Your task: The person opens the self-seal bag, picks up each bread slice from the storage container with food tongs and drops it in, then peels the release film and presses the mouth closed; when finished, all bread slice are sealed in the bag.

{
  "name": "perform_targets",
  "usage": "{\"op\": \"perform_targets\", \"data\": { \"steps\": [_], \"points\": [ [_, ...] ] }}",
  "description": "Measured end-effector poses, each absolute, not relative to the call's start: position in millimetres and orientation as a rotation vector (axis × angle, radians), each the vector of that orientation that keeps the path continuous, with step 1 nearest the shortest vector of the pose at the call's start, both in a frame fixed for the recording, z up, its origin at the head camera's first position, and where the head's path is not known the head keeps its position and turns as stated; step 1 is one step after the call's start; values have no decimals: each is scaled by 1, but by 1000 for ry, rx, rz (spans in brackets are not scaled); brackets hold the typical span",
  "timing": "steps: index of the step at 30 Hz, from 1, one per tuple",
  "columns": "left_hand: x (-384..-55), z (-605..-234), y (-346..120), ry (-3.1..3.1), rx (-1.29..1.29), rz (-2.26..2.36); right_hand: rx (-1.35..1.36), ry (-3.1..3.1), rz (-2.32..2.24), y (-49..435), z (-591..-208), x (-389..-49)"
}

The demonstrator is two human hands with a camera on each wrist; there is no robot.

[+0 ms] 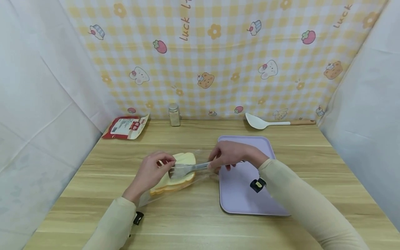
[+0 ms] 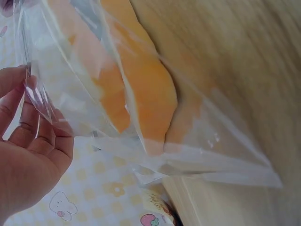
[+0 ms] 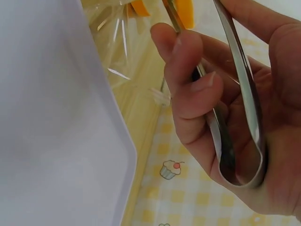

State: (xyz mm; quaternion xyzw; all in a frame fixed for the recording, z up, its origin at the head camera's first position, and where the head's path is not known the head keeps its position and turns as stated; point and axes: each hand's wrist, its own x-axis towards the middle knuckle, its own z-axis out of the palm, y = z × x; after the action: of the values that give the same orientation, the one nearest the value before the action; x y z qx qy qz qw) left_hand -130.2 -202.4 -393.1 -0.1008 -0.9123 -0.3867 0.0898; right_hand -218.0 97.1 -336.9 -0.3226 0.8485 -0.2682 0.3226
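Bagged bread slices, metal tongs over them, both hands engaged

Left hand (image 1: 151, 173): thumb and fingers pinch the thin film of the clear plastic bag (image 2: 230, 172). Film glossy, creased, tapering to a flat corner. Right hand (image 1: 229, 152): fingers curled round the tongs (image 1: 201, 166), which are smooth, reflective metal bent into a narrow U; the two arms stand apart near the bend.

Bread slices (image 1: 185, 158): inside the bag, left of the tray, on the counter (image 1: 187, 225). Pale yellow crumb, orange-tan crust, lobed outline; two layered crust edges visible in the left wrist view. Far end of the tongs lies over the upper face; whether the tips touch the bread cannot be told.

Tray (image 1: 240, 194): lavender, matt, rectangular, rounded corners, low raised rim; partly beneath the right forearm. Counter: light wood grain in long streaks.

Along the back: packet (image 1: 126, 127), red and cream, crinkled, lying flat; glass jar (image 1: 174, 114), upright, pale contents; turner (image 1: 259, 122), broad white head, wooden handle end. Behind, a hanging cloth (image 1: 231, 69), yellow-and-white gingham with strawberries, flowers and cupcakes, soft folds.
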Motion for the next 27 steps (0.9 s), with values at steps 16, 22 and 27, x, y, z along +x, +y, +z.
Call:
{"op": "perform_targets", "data": {
  "steps": [16,22,27],
  "points": [
    [-129,-395,-204,-2694,-319,-1150,-850,2217,-720,114,-334,-228],
    [-130,-395,-204,-2688,-330,-1157,-814,2184,-639,122,-329,-233],
    [-129,-395,-205,-2689,-341,-1162,-779,2177,-618,128,-323,-237]
  ]
}}
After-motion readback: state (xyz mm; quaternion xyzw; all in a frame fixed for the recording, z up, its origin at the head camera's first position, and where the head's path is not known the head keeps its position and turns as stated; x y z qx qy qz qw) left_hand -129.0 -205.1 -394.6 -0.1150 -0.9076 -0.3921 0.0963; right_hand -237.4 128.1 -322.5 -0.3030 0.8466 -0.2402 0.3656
